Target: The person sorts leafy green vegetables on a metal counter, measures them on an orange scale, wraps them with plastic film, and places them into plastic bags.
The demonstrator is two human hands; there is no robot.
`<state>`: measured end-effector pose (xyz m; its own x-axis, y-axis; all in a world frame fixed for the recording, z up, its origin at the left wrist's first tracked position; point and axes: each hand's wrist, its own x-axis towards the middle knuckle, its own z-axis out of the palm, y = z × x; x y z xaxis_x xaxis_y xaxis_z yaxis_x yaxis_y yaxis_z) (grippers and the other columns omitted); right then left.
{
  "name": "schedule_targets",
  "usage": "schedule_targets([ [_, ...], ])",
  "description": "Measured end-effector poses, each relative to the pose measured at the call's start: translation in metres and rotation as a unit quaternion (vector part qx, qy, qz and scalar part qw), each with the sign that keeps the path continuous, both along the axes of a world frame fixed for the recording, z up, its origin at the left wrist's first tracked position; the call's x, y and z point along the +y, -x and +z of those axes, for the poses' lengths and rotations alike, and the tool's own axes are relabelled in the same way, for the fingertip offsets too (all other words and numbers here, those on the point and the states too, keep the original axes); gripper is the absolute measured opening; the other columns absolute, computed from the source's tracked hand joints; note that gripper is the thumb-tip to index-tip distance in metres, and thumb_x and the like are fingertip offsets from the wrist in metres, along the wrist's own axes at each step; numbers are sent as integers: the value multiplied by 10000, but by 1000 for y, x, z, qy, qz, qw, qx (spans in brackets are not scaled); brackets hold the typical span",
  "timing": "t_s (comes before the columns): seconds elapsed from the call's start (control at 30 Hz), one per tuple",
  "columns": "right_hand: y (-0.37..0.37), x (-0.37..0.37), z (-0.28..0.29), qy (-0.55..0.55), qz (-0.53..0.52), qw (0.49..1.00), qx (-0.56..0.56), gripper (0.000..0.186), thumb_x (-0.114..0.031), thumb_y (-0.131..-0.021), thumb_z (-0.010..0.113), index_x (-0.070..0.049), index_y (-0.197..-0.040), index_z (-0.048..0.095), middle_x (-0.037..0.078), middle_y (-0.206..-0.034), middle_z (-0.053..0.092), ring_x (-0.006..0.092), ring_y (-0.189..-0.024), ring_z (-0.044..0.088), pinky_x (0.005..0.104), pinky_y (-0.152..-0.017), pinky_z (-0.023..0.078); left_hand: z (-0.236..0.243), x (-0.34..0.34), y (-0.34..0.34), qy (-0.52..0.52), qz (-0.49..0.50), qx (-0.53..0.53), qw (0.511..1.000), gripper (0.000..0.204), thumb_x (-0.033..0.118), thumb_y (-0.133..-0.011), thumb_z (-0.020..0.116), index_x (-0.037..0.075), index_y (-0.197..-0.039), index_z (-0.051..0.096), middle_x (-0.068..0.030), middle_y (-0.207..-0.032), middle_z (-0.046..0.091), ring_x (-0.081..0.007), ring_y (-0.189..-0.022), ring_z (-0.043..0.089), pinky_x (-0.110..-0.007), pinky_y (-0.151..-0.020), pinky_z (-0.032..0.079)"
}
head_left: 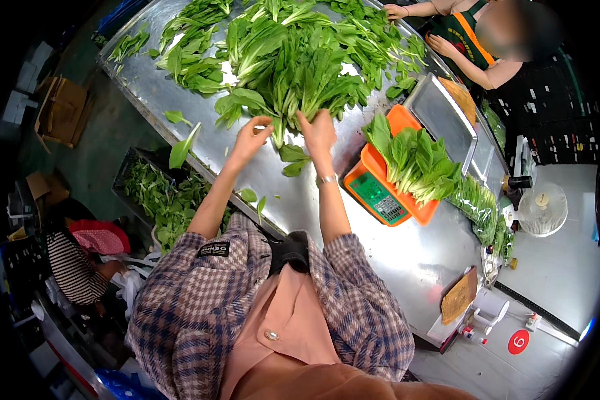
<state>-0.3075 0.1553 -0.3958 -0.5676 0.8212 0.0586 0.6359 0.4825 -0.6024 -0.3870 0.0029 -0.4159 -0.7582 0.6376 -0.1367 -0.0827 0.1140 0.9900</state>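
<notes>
A big heap of leafy greens with pale stems covers the far part of the metal table. My right hand is closed round stems at the heap's near edge. Beside it, my left hand is bent at the stem ends, thumb and forefinger slightly apart, with nothing visible between them. Loose leaves lie just below my hands. To the right, a bunch of greens fills an orange tray on an orange digital scale.
A dark crate of leaves stands below the table's left edge. Bagged greens lie right of the scale, near a white fan. Across the table, a co-worker's hand is at the edge. Another person in stripes is at left.
</notes>
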Motion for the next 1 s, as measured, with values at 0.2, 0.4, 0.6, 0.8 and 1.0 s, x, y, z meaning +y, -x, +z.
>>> schedule_targets([
  [0.2,-12,22,-13,20,-37,988,148,349,-307,-794,476,25,-737,566,198,-669,588,348,-649,573,424,-592,433,2,-4,-28,-5,-37,-24,999,312,240,-818,535,42,-1058,517,-33,-973,558,-120,-833,553,-257,-683,458],
  [0.4,-73,21,-24,78,11,968,237,271,-208,-847,438,23,-731,520,117,-595,583,161,-478,533,283,-473,418,3,-15,-59,6,-62,-43,997,303,236,-837,511,27,-1057,515,-49,-982,558,-123,-838,550,-256,-699,458],
  [0.6,-105,-11,-7,-18,22,977,214,213,-193,-840,456,0,-762,502,176,-595,569,331,-546,564,411,-503,421,-2,15,-92,-65,-102,-80,989,395,280,-840,514,-23,-1091,484,-91,-1007,559,-143,-849,556,-269,-747,464],
  [0.8,-121,-66,-19,-80,156,981,79,187,-174,-828,472,6,-835,520,179,-649,575,336,-600,563,409,-542,425,-11,23,-111,-79,-65,-173,980,415,321,-845,497,-45,-1039,526,-87,-872,613,-59,-568,487,-178,-473,425],
  [1.0,-112,-26,-40,8,85,983,162,322,-276,-814,512,44,-828,539,177,-655,580,344,-644,565,401,-585,423,-20,-10,-102,-246,22,-254,935,298,166,-885,422,-10,-1125,412,-116,-976,543,-182,-805,562,-264,-673,474],
])
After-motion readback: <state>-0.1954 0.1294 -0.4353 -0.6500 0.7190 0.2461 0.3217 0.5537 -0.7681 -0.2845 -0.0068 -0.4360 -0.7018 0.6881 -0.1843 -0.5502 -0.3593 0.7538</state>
